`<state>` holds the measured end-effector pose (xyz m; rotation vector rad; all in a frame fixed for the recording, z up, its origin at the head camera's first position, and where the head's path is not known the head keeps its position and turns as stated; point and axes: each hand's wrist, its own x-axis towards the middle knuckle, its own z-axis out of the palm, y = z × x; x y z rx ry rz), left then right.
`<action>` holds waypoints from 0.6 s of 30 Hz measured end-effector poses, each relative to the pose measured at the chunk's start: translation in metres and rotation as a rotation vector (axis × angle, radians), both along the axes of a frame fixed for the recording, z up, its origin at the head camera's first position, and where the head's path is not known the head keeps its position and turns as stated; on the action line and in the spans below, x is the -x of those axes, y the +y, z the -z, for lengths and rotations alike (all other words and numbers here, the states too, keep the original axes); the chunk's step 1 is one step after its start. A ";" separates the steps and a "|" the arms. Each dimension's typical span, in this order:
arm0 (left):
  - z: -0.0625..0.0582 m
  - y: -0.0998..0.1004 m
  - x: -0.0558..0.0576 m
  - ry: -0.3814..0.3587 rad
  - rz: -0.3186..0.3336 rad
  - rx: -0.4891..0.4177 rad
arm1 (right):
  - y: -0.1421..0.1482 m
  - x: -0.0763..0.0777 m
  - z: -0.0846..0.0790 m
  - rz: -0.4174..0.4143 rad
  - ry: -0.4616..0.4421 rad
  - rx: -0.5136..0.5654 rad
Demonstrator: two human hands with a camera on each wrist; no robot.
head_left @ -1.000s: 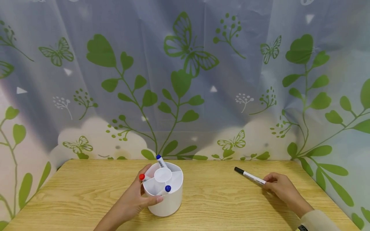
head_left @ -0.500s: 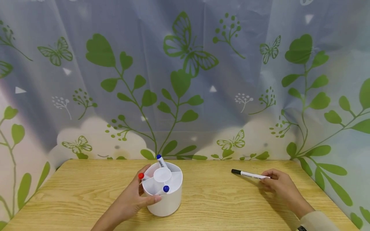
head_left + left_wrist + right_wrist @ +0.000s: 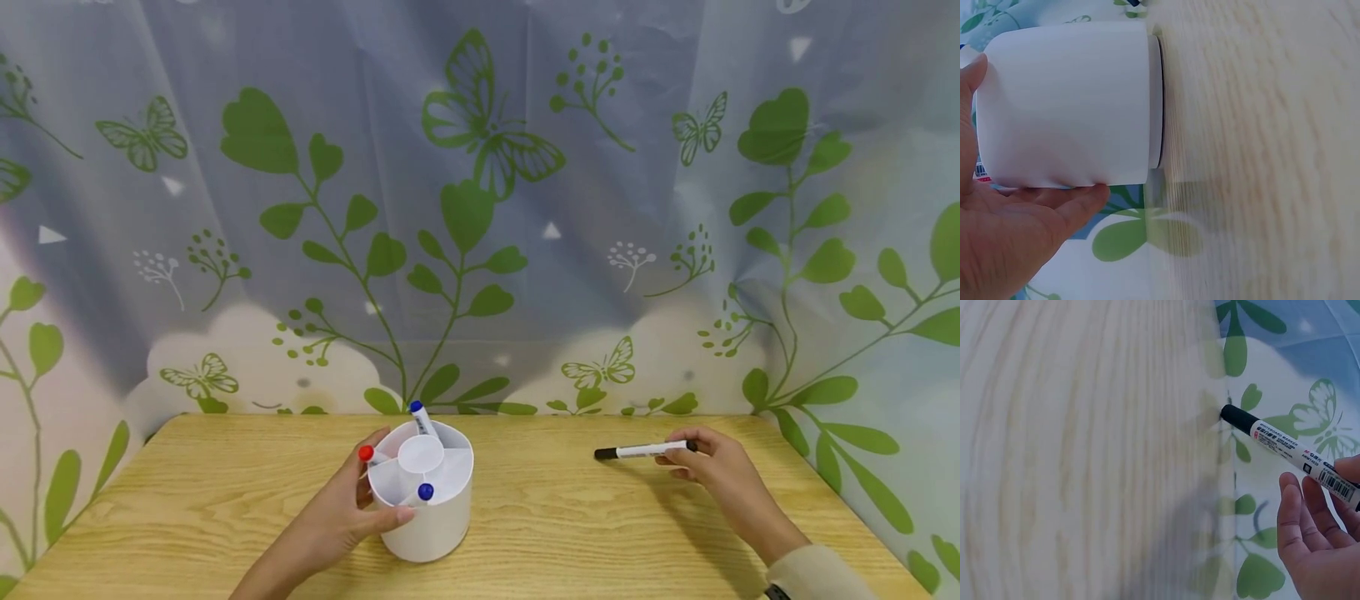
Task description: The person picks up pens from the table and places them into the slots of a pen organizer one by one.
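Note:
A white round pen holder point(image 3: 431, 533) with compartments stands on the wooden table. My left hand point(image 3: 341, 517) grips its left side, thumb at the front and fingers behind. In it lean a blue-capped marker point(image 3: 422, 418) at the back, a red-capped marker point(image 3: 369, 454) at the left and another blue-capped marker point(image 3: 424, 492) at the front. Well to the right, my right hand point(image 3: 716, 483) pinches a whiteboard marker point(image 3: 637, 451) near one end. That marker has a white body and a black cap, which points left, and it lies nearly level above the table.
The wooden table point(image 3: 547, 533) reaches back to a hanging curtain point(image 3: 525, 275) printed with green leaves and butterflies. Bare tabletop lies between the pen holder and the right hand.
The black-capped marker has turned from slanting to nearly level and shifted slightly left, with its rear end now showing past the right fingers. The left hand stays on the pen holder.

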<state>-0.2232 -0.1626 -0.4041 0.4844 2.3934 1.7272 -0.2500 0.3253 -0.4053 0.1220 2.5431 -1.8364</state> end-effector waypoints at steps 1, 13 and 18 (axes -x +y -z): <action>0.000 0.000 0.000 0.002 0.005 -0.002 | -0.001 0.000 -0.001 -0.002 0.005 0.007; -0.001 -0.004 0.000 0.026 0.081 -0.033 | -0.020 -0.004 -0.013 -0.019 0.078 0.090; -0.001 -0.006 0.001 0.017 0.087 -0.038 | -0.029 -0.005 -0.019 -0.031 0.098 0.101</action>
